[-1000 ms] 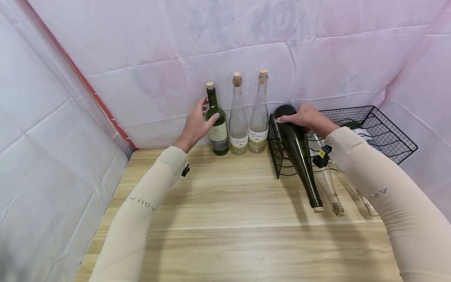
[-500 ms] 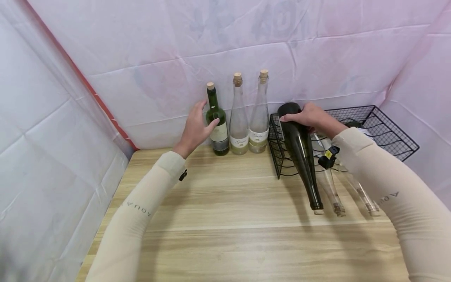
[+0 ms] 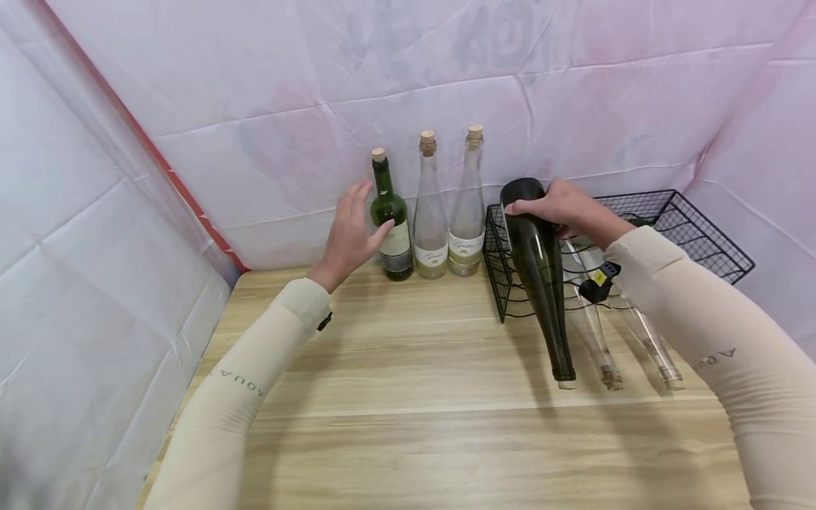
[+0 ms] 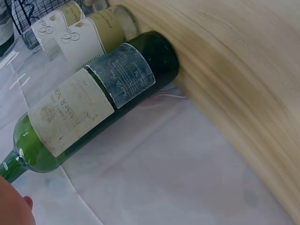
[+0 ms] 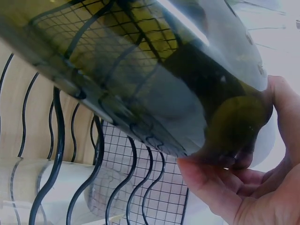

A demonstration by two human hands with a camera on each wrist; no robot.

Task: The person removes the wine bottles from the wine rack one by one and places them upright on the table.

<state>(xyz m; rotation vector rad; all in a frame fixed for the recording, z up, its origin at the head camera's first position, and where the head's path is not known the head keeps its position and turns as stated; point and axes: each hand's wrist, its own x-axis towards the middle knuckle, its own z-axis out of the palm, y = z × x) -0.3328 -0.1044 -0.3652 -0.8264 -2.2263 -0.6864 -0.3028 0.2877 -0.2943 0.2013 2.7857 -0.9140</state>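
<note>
My right hand [image 3: 567, 207] grips a dark green wine bottle [image 3: 538, 283] near its base. The bottle slants over the left end of a black wire rack [image 3: 498, 283], its corked neck pointing toward me. In the right wrist view, the thumb and fingers of the right hand [image 5: 262, 187] hold the bottle's base end above the wavy wires. My left hand [image 3: 349, 234] is beside an upright, corked green wine bottle [image 3: 390, 212], fingers spread and a small gap showing on its left. The left wrist view shows that labelled green bottle [image 4: 75, 112] and a fingertip near its neck.
Two clear corked bottles, one left [image 3: 431, 219] and one right [image 3: 468, 212], stand against the white sheet wall [image 3: 287, 142]. Clear bottles, one nearer [image 3: 589, 333] and one farther right [image 3: 650, 343], lie in the rack, necks over the wooden table [image 3: 395, 397].
My left hand has drawn slightly left, away from the green bottle. My right hand has raised the dark bottle's base a little, and its neck has swung slightly left.
</note>
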